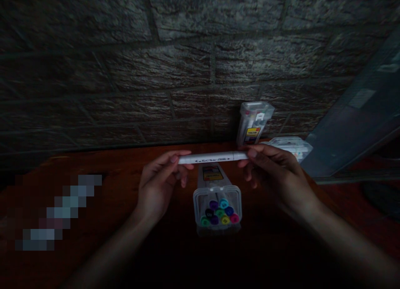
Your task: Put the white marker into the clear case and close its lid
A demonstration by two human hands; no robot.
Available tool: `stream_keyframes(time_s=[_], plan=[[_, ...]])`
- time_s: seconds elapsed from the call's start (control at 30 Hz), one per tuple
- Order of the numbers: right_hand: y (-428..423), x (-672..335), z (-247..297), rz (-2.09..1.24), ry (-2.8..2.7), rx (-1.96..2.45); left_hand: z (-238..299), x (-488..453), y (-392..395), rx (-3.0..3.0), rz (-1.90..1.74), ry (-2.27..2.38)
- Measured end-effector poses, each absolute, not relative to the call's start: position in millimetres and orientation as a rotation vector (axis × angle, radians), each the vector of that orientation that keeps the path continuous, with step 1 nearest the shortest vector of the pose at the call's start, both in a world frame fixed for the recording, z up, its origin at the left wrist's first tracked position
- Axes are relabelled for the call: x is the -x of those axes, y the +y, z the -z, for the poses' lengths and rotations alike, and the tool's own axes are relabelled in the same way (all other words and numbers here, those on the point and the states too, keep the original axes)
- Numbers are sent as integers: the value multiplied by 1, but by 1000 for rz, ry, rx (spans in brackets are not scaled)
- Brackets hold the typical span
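A white marker pen [209,158] with dark lettering is held level between my two hands. Its left end is pinched by my left hand [159,180], thumb in front. At the other end, my right hand [276,172] grips the tip between thumb and fingers. Just below the pen lies a clear plastic case [196,205], its open end facing me. Several markers [223,212] sit inside, their round ends showing purple, blue, green, yellow, pink and black. A yellow and black label [212,173] is on the case's upper side.
Behind, a second clear marker case [254,124] stands upright against the brick wall [187,64]. Another clear case [290,145] lies partly behind my right hand. A blurred-out patch [62,212] covers part of the wooden table [115,164]. A grey panel [353,101] rises at the right.
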State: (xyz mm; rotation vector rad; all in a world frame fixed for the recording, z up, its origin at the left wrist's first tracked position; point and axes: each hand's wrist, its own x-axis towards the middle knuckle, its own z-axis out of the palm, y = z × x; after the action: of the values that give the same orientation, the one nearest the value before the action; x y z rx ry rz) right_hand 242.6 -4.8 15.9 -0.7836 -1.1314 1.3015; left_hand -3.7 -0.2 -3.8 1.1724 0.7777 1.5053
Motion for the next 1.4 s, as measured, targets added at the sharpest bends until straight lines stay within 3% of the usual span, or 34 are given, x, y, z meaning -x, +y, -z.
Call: stream_keyframes(time_s=[0.93, 1.4], plan=[[-4, -244, -17, -1347, -1109, 804, 0, 5, -3, -1079, -1463, 705], [-3, -241, -14, -1220, -1189, 854, 5, -1, 0, -1265, -1522, 931]])
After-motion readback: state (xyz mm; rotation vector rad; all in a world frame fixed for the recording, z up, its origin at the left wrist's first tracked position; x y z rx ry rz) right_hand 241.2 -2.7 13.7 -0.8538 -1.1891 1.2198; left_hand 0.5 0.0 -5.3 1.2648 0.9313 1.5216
